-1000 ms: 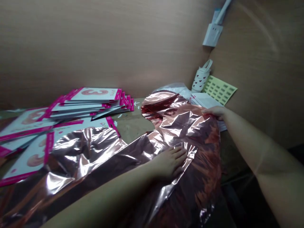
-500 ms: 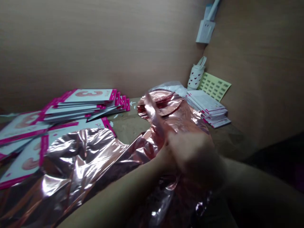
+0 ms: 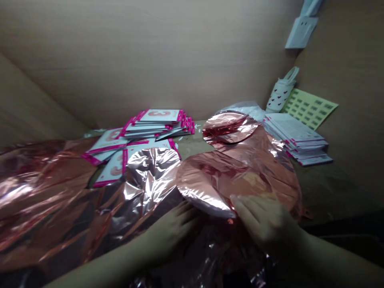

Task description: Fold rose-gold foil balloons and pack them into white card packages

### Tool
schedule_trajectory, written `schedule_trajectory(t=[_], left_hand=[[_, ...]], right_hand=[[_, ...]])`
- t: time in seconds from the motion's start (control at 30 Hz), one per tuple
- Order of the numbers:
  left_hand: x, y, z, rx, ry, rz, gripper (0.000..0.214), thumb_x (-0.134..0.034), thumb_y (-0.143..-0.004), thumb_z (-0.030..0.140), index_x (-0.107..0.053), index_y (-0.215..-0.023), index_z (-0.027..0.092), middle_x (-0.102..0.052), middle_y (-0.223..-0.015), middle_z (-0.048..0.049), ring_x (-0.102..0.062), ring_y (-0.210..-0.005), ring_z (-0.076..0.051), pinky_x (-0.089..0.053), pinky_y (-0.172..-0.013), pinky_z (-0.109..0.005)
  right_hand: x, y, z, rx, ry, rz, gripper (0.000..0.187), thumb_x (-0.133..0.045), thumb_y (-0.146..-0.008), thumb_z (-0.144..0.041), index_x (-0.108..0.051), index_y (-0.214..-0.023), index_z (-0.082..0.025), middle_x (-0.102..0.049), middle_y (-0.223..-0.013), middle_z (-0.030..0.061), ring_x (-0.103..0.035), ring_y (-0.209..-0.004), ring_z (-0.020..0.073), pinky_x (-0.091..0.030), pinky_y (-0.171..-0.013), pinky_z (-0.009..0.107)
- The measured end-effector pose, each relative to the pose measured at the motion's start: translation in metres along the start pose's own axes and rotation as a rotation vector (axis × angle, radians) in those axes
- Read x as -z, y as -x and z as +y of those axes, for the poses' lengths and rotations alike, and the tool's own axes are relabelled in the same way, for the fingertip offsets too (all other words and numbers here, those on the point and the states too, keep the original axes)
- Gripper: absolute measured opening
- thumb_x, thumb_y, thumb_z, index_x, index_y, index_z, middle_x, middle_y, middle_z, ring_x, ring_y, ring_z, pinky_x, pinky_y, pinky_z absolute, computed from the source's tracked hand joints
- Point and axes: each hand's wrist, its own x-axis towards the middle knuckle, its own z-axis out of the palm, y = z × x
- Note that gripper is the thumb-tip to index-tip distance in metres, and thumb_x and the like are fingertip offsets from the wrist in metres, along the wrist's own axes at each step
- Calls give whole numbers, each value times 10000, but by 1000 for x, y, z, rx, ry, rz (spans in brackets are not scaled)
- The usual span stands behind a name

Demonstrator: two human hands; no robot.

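Observation:
A shiny rose-gold foil balloon lies before me, with a rounded part folded over on itself. My right hand rests on the near right of this fold, fingers stretched out across the foil. At the fold's near left edge is my left hand. Its fingers reach out and pass partly beneath the foil edge, so their tips are hidden. Farther back, another round foil end lies folded with dark red creases. More crumpled foil spreads to the left.
Pink-edged white cards printed with a 3 lie in a fanned pile behind the foil. Back right are a stack of white cards, a yellow label sheet and a white cup with hearts. A power socket hangs above.
My hands were close together over the foil and have moved apart, left and right. A rounded foil part now lies folded over between them. The view has turned left.

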Motion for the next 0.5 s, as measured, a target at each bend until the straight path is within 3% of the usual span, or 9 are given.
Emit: schedule_trajectory(t=[0.1, 0.2, 0.27, 0.33, 0.43, 0.5], left_hand=[[3, 39, 2, -57, -1, -105, 338, -449, -840, 213, -587, -1148, 185, -616, -1156, -79, -531, -1102, -240, -425, -958, -386], [-6, 56, 11, 98, 110, -82, 294, -436, -819, 190, -622, -1045, 215, -664, -1023, -57, -600, -940, -216, -474, -882, -376], [-11, 59, 13, 125, 188, -42, 266, -436, -810, 195, -627, -994, 213, -668, -956, -54, -608, -869, -202, -497, -829, -348], [-13, 60, 13, 122, 221, 51, 242, -449, -816, 177, -609, -996, 206, -648, -961, -63, -593, -896, -197, -498, -815, -324], [-16, 68, 10, 206, 144, 344, 217, -495, -826, 147, -533, -1033, 204, -575, -967, -70, -553, -931, -188, -499, -790, -307], [-18, 74, 8, 262, 8, 493, 301, -562, -804, 170, -474, -1087, 218, -527, -1030, -84, -518, -1003, -220, -489, -827, -364]], right_hand=[[-20, 19, -35, 79, -109, 13, 263, -416, -831, -40, -640, -962, 0, -679, -881, 184, -642, -825, 251, -523, -642, 348], [-37, 36, -65, 109, -191, -19, 290, -376, -845, -49, -639, -963, -15, -671, -939, 182, -629, -891, 271, -527, -674, 377], [-41, 42, -74, 101, -222, -40, 299, -360, -857, -60, -635, -970, -23, -671, -931, 170, -626, -888, 269, -527, -661, 369], [-42, 43, -74, 83, -232, -56, 289, -374, -865, -70, -619, -1014, -36, -671, -887, 150, -627, -859, 244, -524, -658, 345], [-41, 40, -66, 59, -256, -68, 282, -371, -879, -88, -599, -1045, -70, -659, -817, 124, -618, -786, 185, -510, -657, 299], [-40, 38, -61, 20, -283, -58, 258, -375, -883, -111, -600, -1005, -80, -643, -757, 107, -600, -710, 160, -493, -618, 275]])
